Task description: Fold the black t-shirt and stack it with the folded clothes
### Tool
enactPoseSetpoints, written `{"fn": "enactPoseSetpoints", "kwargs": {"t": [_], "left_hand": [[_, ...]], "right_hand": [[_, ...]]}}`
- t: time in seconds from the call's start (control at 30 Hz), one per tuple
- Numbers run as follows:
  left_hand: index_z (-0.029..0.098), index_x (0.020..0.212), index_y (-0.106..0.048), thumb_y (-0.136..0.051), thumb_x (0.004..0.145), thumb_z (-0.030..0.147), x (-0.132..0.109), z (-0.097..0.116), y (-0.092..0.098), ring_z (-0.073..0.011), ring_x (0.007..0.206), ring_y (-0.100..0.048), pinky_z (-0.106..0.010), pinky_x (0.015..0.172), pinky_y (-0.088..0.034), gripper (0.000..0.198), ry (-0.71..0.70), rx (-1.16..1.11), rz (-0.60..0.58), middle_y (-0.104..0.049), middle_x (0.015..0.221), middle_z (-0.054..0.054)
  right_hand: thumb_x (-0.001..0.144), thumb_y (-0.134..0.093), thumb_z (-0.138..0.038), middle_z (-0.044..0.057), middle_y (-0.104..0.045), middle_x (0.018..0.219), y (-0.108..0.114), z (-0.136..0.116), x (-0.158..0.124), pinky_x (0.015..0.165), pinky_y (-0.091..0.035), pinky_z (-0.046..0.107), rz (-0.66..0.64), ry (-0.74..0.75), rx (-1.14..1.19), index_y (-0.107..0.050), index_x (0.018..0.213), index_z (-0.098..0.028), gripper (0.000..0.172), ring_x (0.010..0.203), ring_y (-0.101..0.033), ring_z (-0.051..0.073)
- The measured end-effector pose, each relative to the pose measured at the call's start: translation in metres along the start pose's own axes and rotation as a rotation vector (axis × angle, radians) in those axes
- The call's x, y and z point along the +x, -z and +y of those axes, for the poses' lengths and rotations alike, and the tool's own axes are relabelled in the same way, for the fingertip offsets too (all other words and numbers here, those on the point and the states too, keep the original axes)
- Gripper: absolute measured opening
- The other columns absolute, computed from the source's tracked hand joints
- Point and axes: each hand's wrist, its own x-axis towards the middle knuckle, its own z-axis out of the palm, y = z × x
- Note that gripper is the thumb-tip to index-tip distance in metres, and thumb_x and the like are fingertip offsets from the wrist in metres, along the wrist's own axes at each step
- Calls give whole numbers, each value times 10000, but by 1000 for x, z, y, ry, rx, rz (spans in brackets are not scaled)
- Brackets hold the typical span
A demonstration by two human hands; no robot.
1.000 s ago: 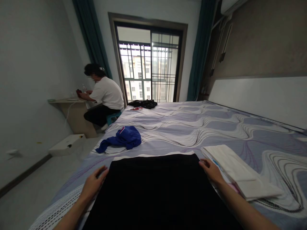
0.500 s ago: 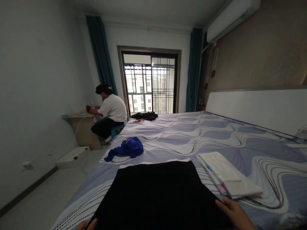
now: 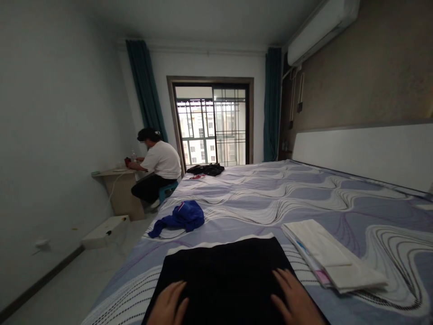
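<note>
A black cloth garment (image 3: pixel 226 280) with a thin white far edge lies spread flat on the bed in front of me. My left hand (image 3: pixel 169 304) rests on its left part, fingers stretched out over the fabric. Over the right part lies my right hand (image 3: pixel 291 295), its fingers spread and pointing away from me. Neither hand grips the cloth. The near end of the garment runs out of view. To its right is a stack of folded white cloth (image 3: pixel 333 257), with a bit of blue and pink showing at its side.
A crumpled blue garment (image 3: pixel 184 216) lies near the bed's left edge. Dark clothing (image 3: pixel 206 169) sits at the far end of the patterned bed sheet (image 3: pixel 257 203). A person (image 3: pixel 162 160) sits on a blue stool at a small desk (image 3: pixel 122 189). A white box (image 3: pixel 104 230) stands on the floor.
Both hands have moved inward and forward, from the garment's side edges onto its top. The view has tilted up slightly.
</note>
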Motion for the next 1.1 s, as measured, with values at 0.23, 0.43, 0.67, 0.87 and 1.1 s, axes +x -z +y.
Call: {"fn": "enactPoseSetpoints", "kwargs": {"t": [0.23,0.43,0.67,0.87,1.1], "left_hand": [[436,1469,-246,-268,909,619,89,68,-62,-318,1476,-121,-658,1158,-145,589,-181,191,-389,-170,1605,13],[366,1473,-303,-280,919,573,143,-7,-59,-317,1477,-157,-603,1163,-149,591,53,255,-258,-224,1604,-28],[158,1427,-411,-303,879,561,171,-80,-39,-340,1421,-308,-578,1138,-225,689,316,177,-83,-379,1535,-139],[125,920,-647,-421,756,671,173,-105,-27,-377,1209,-543,-470,1018,-418,613,471,109,100,-573,1324,-229],[226,824,-622,-388,801,504,173,-111,-29,-295,1118,-613,-392,952,-465,364,435,54,105,-655,1274,-70]], "right_hand": [[881,-280,-723,-3,-105,1606,-70,-88,83,1128,24,672,-295,176,-150,-244,1504,-366,719,1469,-23,367],[909,-218,-698,7,-116,1619,-64,-33,159,1131,30,640,-236,64,-267,-190,1524,-332,715,1478,-42,320],[918,-377,-483,109,-405,1511,-56,46,209,1142,-155,518,85,-169,-158,-451,1419,-192,584,1404,-299,311],[829,-456,-498,184,-648,1090,-37,102,218,945,-402,433,281,-345,-37,-471,1321,-42,670,1054,-585,318],[756,-504,-388,-22,-569,703,-31,122,215,689,-451,275,212,-233,114,-564,1159,-149,473,666,-579,168]]}}
